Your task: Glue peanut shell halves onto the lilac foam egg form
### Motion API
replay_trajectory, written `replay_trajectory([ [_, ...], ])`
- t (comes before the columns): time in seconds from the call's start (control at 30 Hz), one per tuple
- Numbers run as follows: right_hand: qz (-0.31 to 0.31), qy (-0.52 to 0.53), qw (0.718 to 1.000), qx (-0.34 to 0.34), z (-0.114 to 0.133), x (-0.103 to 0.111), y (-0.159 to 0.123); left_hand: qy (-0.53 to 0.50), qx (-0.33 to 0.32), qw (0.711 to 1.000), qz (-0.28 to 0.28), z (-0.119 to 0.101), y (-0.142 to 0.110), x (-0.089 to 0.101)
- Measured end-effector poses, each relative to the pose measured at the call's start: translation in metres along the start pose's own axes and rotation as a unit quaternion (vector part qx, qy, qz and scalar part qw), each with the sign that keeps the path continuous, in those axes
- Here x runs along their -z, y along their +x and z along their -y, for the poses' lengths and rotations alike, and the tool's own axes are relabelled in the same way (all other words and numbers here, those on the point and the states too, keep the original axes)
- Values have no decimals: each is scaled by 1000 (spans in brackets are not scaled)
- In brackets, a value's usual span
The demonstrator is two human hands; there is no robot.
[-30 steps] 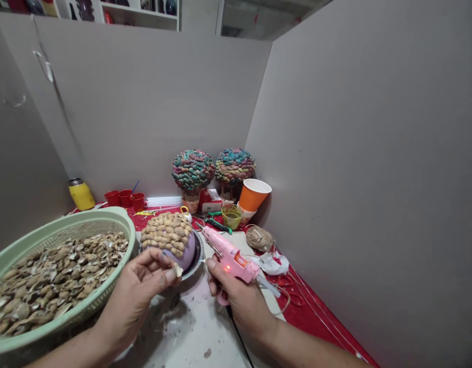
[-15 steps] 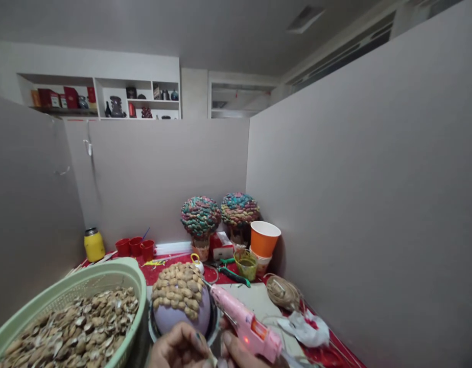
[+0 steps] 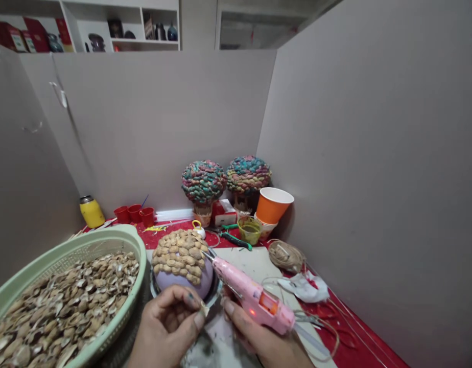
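Pinched between the thumb and fingers of my left hand (image 3: 170,323) is a small pale peanut shell (image 3: 204,308). My right hand (image 3: 255,327) grips a pink hot glue gun (image 3: 251,294), its red light lit and its nozzle pointing up and left. Just beyond both hands, a lilac ball (image 3: 177,281) sits in a bowl (image 3: 216,294). Rows of peanut shells (image 3: 178,250) cover the ball's top and sides, with some lilac showing in front. The nozzle tip appears close to the shells' right edge; I cannot tell if it touches.
A green basket (image 3: 138,271) of loose shells stands at left. Behind are red cups (image 3: 147,217), two colourful ball-topped trees (image 3: 204,181), green-handled pliers (image 3: 238,241) and an orange paper cup (image 3: 272,207). Twine (image 3: 285,255), a white plastic bag (image 3: 307,287) and scissors (image 3: 312,319) lie at right.
The view has tilted down, so both hands and the glue gun show more fully. My left hand still pinches the shell, and my right still holds the glue gun.
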State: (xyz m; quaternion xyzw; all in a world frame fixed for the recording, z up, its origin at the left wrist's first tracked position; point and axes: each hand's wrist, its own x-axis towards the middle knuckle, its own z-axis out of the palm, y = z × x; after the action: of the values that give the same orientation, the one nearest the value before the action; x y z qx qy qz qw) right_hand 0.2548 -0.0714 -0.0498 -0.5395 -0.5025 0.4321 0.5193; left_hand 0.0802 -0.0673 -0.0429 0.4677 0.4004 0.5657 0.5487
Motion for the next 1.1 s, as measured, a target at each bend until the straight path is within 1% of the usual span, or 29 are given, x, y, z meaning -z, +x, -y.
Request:
replay_trajectory([
  [0.07,11,0,1000,-16,2,-1,1,2,9,1000,11,0,2,1],
  [0.17,47,21,998,-34,1,0,3,-7,2,1000,-6,2,4,3],
  [0.23,61,31,997,-36,0,1,4,-9,3,1000,-8,3,5,4],
  [0.33,41,25,998,-43,-1,2,1,2,10,1000,10,4,7,5],
  [0.4,24,27,998,-43,0,2,-2,10,9,1000,6,2,7,5],
  [0.47,26,40,998,-34,1,1,-4,13,9,1000,1,1,6,5],
  [0.53,39,57,997,-15,2,0,-4,11,8,1000,-2,-1,4,4],
  [0.67,88,64,994,25,10,0,-5,5,6,1000,-22,-7,1,2],
  [0.83,163,55,981,86,25,4,-8,-4,-31,998,-52,-18,3,1],
  [0.87,170,44,979,100,27,5,-8,-4,-40,998,-58,-20,3,1],
  [0.9,164,27,979,120,27,5,-8,-1,-50,997,-62,-22,4,1],
  [1.03,95,-42,975,196,19,3,-6,26,-108,992,-64,-28,5,3],
  [1.1,83,-48,973,209,13,1,-5,43,-133,988,-68,-29,4,5],
])
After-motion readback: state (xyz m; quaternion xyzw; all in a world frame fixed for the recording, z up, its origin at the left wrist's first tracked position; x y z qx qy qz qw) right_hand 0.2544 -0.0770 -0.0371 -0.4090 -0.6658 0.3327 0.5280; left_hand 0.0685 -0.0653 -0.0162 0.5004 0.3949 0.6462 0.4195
